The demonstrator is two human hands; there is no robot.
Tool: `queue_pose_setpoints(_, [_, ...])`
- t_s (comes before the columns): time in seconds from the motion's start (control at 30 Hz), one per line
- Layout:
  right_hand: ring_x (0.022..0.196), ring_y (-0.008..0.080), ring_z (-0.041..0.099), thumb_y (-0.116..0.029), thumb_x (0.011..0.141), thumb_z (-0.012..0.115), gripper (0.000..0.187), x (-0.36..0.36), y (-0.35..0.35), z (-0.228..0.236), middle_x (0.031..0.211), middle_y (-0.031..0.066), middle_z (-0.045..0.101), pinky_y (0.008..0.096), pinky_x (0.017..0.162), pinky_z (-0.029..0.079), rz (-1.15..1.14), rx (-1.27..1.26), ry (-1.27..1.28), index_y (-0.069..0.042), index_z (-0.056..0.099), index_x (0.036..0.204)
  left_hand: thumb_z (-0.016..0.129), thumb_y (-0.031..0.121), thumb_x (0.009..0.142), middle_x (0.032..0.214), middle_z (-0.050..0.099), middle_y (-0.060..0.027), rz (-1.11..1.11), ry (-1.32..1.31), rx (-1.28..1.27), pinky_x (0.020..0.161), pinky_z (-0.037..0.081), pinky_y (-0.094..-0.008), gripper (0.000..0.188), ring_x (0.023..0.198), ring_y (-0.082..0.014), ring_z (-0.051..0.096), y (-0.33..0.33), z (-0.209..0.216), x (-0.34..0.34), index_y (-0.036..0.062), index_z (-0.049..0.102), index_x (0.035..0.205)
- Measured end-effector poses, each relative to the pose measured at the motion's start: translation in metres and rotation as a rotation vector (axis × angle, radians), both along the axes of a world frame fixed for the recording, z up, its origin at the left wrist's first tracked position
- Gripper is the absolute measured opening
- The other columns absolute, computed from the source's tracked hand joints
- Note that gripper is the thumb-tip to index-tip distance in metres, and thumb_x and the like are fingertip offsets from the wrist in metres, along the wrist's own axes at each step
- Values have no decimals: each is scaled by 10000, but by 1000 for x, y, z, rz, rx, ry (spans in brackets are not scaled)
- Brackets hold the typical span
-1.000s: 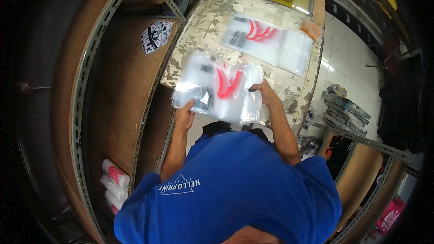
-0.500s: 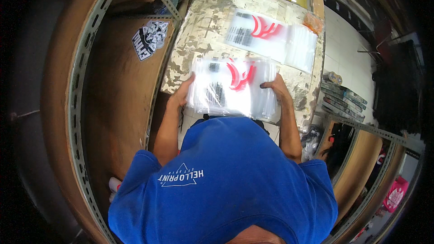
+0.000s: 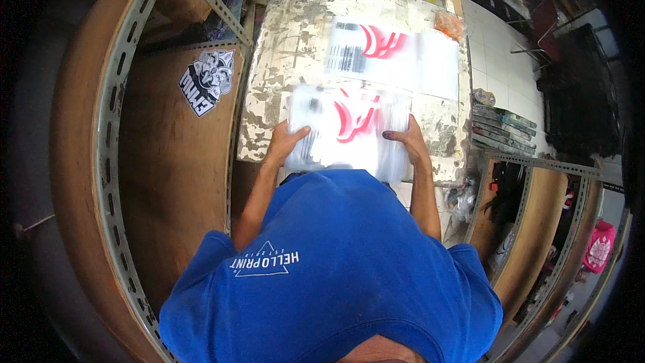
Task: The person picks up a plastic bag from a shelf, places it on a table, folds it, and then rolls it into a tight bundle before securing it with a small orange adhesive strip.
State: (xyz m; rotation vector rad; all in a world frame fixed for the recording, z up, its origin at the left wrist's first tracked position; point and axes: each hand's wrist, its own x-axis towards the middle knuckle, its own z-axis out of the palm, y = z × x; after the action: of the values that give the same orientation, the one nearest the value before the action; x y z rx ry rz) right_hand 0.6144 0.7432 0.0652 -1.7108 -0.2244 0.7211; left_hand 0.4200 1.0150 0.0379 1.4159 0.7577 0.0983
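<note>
Plastic stack [image 3: 359,141] (red-printed) | left hand [image 3: 285,140]: gripping | right hand [image 3: 412,140]: gripping

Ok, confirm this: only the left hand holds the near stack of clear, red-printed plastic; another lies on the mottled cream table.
Not only the left hand: in the head view, the right hand also holds the near stack. The rest stands.
</note>
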Motion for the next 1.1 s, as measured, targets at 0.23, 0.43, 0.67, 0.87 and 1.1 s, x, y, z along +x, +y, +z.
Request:
queue_pose_setpoints(0.23, [940, 279, 642, -18, 626, 694, 604, -15, 16, 0, 1033, 162, 654, 364, 870, 500, 2, -212, -275, 27, 505, 1199, 690, 74, 816, 913, 712, -136, -22, -8, 361, 743, 519, -308, 267, 839, -165, 657, -2, -2, 3, -32, 670, 1060])
queue_pose_setpoints(0.43, [980, 213, 614, 26, 652, 703, 615, -45, 16, 54, 1077, 130, 619, 339, 871, 503, -199, 135, -578, 23, 486, 1227, 711, 83, 826, 942, 709, -129, 221, -334, 416, 792, 510, -309, 267, 864, -176, 657, -9, 62, -2, -43, 667, 1058])
queue_pose_setpoints(0.67, [1184, 265, 495, -102, 639, 813, 962, -28, 19, 17, 1267, 156, 487, 392, 1017, 406, -155, 198, -625, -13, 266, 1425, 731, 80, 806, 1174, 639, -157, 137, -392, 384, 914, 489, -325, 432, 1072, -209, 604, 5, 55, 5, -42, 593, 1196])
queue_pose_setpoints(0.87, [1085, 223, 568, 19, 646, 742, 756, -22, 37, 18, 1175, 150, 572, 360, 958, 455, -171, 272, -445, 25, 415, 1327, 741, 151, 834, 1082, 686, -138, 184, -273, 357, 887, 494, -306, 404, 997, -182, 635, 15, 37, 22, -30, 634, 1179])
queue_pose_setpoints(1.1, [967, 197, 637, 39, 662, 727, 572, -21, 42, 13, 1045, 145, 650, 337, 876, 509, -243, 236, -522, 34, 518, 1194, 744, 163, 845, 956, 718, -114, 276, -319, 322, 812, 502, -290, 327, 860, -170, 658, 17, 44, 29, -56, 679, 1080])
